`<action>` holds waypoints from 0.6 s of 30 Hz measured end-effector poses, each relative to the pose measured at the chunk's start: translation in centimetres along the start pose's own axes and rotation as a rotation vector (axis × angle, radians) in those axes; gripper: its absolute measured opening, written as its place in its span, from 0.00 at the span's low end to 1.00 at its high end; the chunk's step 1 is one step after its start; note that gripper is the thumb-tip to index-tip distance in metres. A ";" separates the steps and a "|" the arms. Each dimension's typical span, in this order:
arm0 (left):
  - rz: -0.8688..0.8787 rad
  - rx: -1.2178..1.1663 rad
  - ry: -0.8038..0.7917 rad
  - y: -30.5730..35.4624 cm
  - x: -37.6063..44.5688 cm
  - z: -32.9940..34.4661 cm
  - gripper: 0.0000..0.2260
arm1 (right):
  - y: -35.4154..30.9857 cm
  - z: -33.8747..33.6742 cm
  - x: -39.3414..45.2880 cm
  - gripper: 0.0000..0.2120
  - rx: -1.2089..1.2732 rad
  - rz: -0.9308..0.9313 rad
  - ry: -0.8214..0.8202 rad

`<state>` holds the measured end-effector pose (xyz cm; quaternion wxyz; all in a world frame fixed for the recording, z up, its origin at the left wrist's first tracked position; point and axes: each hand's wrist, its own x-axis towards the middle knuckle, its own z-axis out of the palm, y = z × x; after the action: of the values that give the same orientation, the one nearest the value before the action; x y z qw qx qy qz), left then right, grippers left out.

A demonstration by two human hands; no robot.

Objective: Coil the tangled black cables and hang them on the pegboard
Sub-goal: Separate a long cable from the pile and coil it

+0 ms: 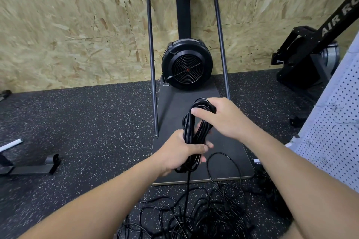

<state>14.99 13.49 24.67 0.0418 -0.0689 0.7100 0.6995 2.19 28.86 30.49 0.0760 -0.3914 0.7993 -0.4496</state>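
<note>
A bundle of coiled black cable (191,128) stands upright between my hands. My left hand (181,151) grips its lower part, fingers curled round the loops. My right hand (223,117) wraps over the top of the coil, thumb pointing left. One strand drops from the coil's bottom into a loose tangle of black cable (198,213) on the floor in front of me. A white pegboard (334,122) leans at the right edge of the view.
A black fan-wheel exercise machine (187,64) with a grey tube frame stands on a dark base board (229,153) against the chipboard wall. A black air rower (312,52) sits at the right. Metal equipment feet (29,167) lie on the speckled rubber floor at left.
</note>
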 end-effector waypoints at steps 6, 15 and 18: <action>0.016 -0.129 0.015 0.3 0.2 -1.6 0.12 | 2.1 0.6 0.0 0.17 0.538 0.208 -0.128; 0.096 -0.262 0.040 0.4 0.8 -2.1 0.06 | 2.8 4.0 -1.1 0.15 0.964 0.401 -0.392; 0.117 -0.383 0.058 0.7 1.2 -2.9 0.09 | 3.5 5.2 -1.7 0.38 0.901 0.514 -0.630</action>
<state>13.77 10.53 25.26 -0.0333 -0.0545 0.5679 0.8206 3.84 27.67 24.33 0.5734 -0.2293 0.5383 -0.5735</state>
